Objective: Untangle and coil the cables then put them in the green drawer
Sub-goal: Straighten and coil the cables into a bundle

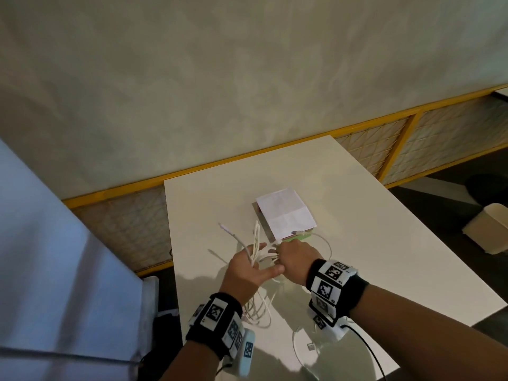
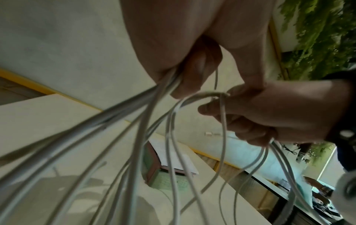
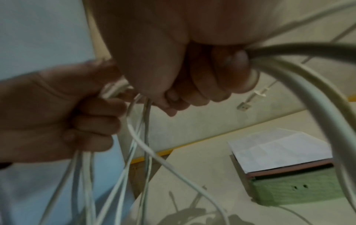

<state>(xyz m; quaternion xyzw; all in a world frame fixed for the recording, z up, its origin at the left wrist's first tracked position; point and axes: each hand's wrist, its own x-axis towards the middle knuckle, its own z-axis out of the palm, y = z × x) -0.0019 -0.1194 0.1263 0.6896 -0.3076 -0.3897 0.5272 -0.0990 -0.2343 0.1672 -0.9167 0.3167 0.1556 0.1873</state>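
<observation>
Above the white table (image 1: 384, 257) I hold a tangle of thin white cables (image 1: 257, 237) between both hands. My left hand (image 1: 261, 259) grips several strands (image 2: 169, 137), with loops hanging down toward the table. Just right of it, my right hand (image 1: 291, 253) is fisted around other strands (image 3: 142, 146) and a thicker bundle (image 3: 308, 79). Behind the hands stands a small drawer unit with white paper (image 1: 286, 213) on top. Its green drawer (image 1: 299, 237) (image 3: 298, 190) (image 2: 169, 181) faces me under a pink one.
A loose cable loop and a small connector (image 1: 311, 346) lie on the table near my right wrist. A yellow-framed mesh fence (image 1: 398, 138) runs behind the table. A pale blue panel (image 1: 55, 257) stands to the left. A beige box (image 1: 489, 229) sits on the floor to the right.
</observation>
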